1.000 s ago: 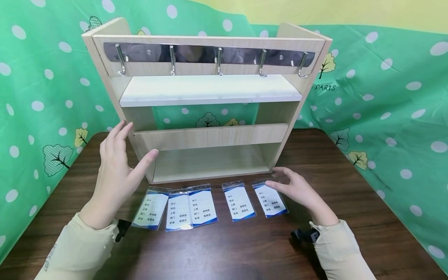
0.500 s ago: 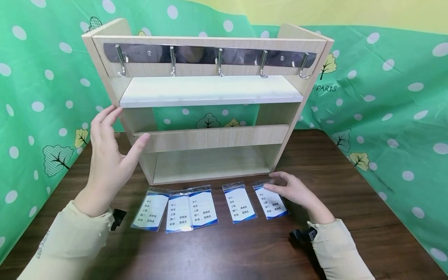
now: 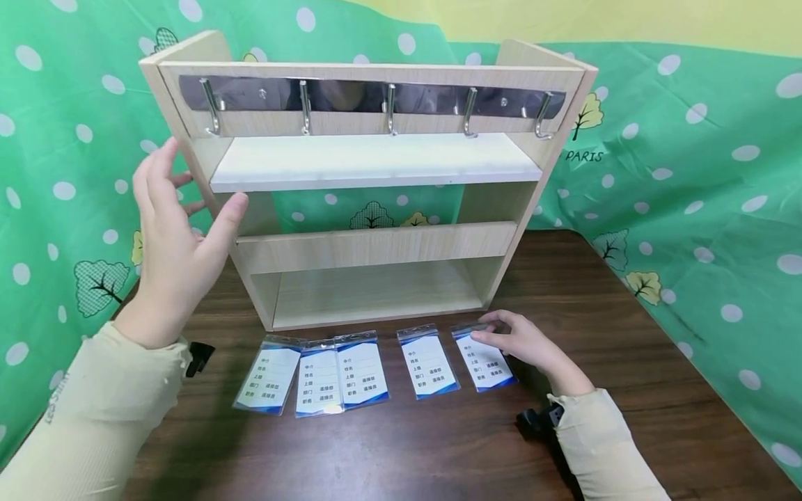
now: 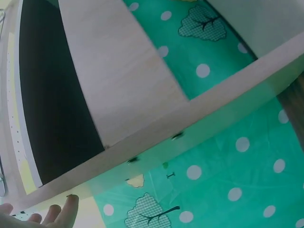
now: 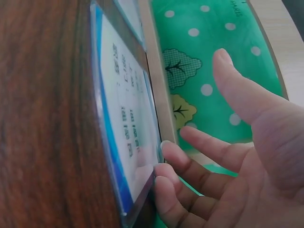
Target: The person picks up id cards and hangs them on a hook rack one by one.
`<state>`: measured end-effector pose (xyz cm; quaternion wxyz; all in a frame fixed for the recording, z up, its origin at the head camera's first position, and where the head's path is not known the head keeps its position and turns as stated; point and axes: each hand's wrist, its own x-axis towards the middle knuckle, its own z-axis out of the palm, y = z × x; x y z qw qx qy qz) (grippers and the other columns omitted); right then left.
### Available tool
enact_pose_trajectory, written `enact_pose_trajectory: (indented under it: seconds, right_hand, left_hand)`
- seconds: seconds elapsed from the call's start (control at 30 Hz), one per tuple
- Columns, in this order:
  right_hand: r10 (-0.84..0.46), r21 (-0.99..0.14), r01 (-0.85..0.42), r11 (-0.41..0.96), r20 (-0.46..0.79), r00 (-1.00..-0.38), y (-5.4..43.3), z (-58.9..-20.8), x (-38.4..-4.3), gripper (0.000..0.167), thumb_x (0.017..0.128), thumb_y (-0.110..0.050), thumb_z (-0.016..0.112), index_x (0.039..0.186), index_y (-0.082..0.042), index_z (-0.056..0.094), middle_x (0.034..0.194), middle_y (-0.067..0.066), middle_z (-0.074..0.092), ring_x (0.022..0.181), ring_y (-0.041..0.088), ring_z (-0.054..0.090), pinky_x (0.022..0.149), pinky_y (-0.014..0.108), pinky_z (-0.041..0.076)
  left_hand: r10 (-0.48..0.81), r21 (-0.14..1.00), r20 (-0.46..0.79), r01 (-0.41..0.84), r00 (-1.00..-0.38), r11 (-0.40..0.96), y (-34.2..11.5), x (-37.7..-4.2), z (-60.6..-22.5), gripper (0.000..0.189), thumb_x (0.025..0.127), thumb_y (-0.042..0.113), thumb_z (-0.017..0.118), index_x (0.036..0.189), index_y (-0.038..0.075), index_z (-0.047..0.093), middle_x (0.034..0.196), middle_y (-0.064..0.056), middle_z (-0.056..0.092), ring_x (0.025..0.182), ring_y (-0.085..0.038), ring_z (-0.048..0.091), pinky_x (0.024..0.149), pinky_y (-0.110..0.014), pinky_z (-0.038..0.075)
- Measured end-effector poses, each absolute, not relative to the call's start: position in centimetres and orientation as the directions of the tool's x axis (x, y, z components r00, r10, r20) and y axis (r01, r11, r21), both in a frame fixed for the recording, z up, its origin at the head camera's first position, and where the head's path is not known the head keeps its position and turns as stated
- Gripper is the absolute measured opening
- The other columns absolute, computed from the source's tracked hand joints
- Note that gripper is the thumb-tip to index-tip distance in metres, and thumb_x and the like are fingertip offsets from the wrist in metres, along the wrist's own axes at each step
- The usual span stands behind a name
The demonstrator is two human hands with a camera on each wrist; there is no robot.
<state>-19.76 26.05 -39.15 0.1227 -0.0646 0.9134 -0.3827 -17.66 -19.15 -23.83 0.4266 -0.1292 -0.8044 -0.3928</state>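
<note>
My left hand is raised beside the left side panel of a pale wooden shelf unit. Its fingers are extended and its thumb stands apart. In the left wrist view, fingertips appear close to the panel's outer face; contact cannot be told. Low over the table, my right hand hovers at the top end of the rightmost name badge, thumb and fingers spread apart. Its lower fingers lie near or against the edge of that badge in the right wrist view. Neither hand grips anything.
Another single badge and a group of overlapping badges lie in a row before the unit. A metal strip with several hooks crosses its top. The dark wooden table meets a green dotted cloth behind.
My left hand has moved up and leftward along the unit's left side. The right hand has shifted slightly down and left over the rightmost badge. The badges lie where they were.
</note>
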Motion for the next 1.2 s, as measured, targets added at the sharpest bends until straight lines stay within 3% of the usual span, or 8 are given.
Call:
enact_pose_trajectory:
  seconds: [0.2, 0.3, 0.6, 0.87, 1.03, 1.2]
  right_hand:
    - [-0.206, -0.712, -0.023, 0.702, -0.171, -0.963, 26.3, -39.7, -20.1, 0.063, 0.088, -0.042, 0.072, 0.128, 0.005, 0.058, 0.099, 0.011, 0.057, 0.082, 0.02, 0.05, 0.064, 0.028, 0.044]
    - [-0.2, -0.712, -0.018, 0.702, -0.173, -0.964, 26.5, -39.8, -20.2, 0.063, 0.088, -0.041, 0.072, 0.128, 0.004, 0.058, 0.1, 0.01, 0.056, 0.084, 0.02, 0.05, 0.066, 0.028, 0.043]
    - [-0.197, -0.719, -0.023, 0.695, -0.16, -0.967, 26.4, -40.1, -20.1, 0.066, 0.082, -0.026, 0.08, 0.132, 0.007, 0.053, 0.125, 0.028, 0.05, 0.078, 0.021, 0.053, 0.063, 0.031, 0.049]
    - [-0.209, -0.677, -0.044, 0.734, -0.165, -0.964, 26.6, -40.1, -20.0, 0.066, 0.076, -0.021, 0.085, 0.128, 0.007, 0.058, 0.124, 0.027, 0.047, 0.082, 0.023, 0.049, 0.069, 0.031, 0.043]
    - [-0.22, -0.665, -0.053, 0.745, -0.17, -0.961, 26.7, -40.2, -20.4, 0.066, 0.074, -0.02, 0.086, 0.127, 0.006, 0.058, 0.118, 0.026, 0.05, 0.083, 0.023, 0.047, 0.068, 0.03, 0.042]
    - [-0.218, -0.664, -0.03, 0.747, -0.202, -0.955, 26.6, -40.2, -20.9, 0.069, 0.074, -0.018, 0.086, 0.131, 0.005, 0.054, 0.113, 0.024, 0.048, 0.084, 0.024, 0.049, 0.061, 0.03, 0.049]
  left_hand:
    - [-0.132, 0.503, 0.814, 0.572, -0.565, 0.648, -19.7, -18.7, -22.1, 0.073, 0.093, 0.033, 0.061, 0.154, 0.016, 0.025, 0.15, 0.002, 0.03, 0.117, -0.007, 0.043, 0.084, -0.014, 0.042]
    - [-0.157, 0.538, 0.799, 0.573, -0.581, 0.618, -19.7, -19.0, -21.5, 0.073, 0.092, 0.032, 0.06, 0.154, 0.016, 0.025, 0.149, 0.001, 0.03, 0.114, -0.004, 0.042, 0.082, -0.015, 0.042]
    - [-0.182, 0.583, 0.776, 0.575, -0.604, 0.574, -19.3, -19.4, -20.0, 0.075, 0.09, 0.03, 0.057, 0.154, 0.012, 0.023, 0.147, -0.002, 0.03, 0.113, -0.003, 0.04, 0.083, -0.016, 0.041]
    - [-0.14, 0.536, 0.816, 0.641, -0.561, 0.549, -19.9, -20.7, -19.4, 0.083, 0.086, 0.035, 0.062, 0.155, 0.014, 0.021, 0.146, 0.002, 0.032, 0.116, -0.008, 0.04, 0.083, -0.021, 0.041]
    - [-0.106, 0.548, 0.82, 0.715, -0.563, 0.434, -20.3, -21.5, -18.9, 0.086, 0.088, 0.036, 0.06, 0.156, 0.011, 0.015, 0.151, 0.002, 0.028, 0.121, -0.012, 0.038, 0.09, -0.026, 0.038]
    - [-0.106, 0.621, 0.779, 0.739, -0.618, 0.26, -20.5, -22.1, -18.1, 0.084, 0.092, 0.041, 0.064, 0.156, 0.015, 0.017, 0.151, 0.001, 0.03, 0.125, -0.015, 0.037, 0.097, -0.028, 0.039]
